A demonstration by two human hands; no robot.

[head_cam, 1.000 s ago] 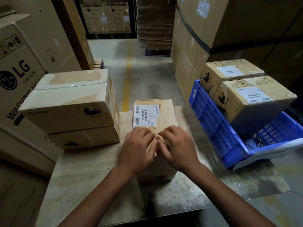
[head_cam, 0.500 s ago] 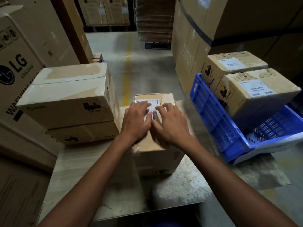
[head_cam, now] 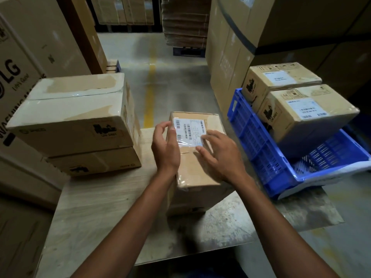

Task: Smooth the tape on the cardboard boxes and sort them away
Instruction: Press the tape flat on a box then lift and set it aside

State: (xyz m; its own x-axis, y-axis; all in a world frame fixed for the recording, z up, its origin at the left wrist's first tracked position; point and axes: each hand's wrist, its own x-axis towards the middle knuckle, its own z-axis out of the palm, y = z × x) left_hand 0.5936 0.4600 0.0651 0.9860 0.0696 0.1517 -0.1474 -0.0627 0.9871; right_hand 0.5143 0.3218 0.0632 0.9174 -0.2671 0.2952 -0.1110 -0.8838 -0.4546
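A small cardboard box [head_cam: 197, 173] sealed with clear tape lies lengthwise in the middle of the table [head_cam: 96, 209]. A white barcode label [head_cam: 189, 131] sits on the far half of its top. My right hand [head_cam: 218, 155] lies flat on the top, its straight fingertips touching the label's near right corner. My left hand [head_cam: 166, 146] is at the box's left top edge, turned on its side. Its fingers are loosely curled just off the edge and its thumb touches the top beside the label.
Two larger taped boxes [head_cam: 76, 119] are stacked at the table's left. A tilted blue plastic crate [head_cam: 259, 149] at the right holds two labelled boxes [head_cam: 309, 113]. Tall cartons [head_cam: 18, 73] wall in both sides, and a floor aisle with a yellow line [head_cam: 149, 93] runs ahead.
Both hands slid together along the box top from its near end to the label, then parted to the left and right, uncovering the label.
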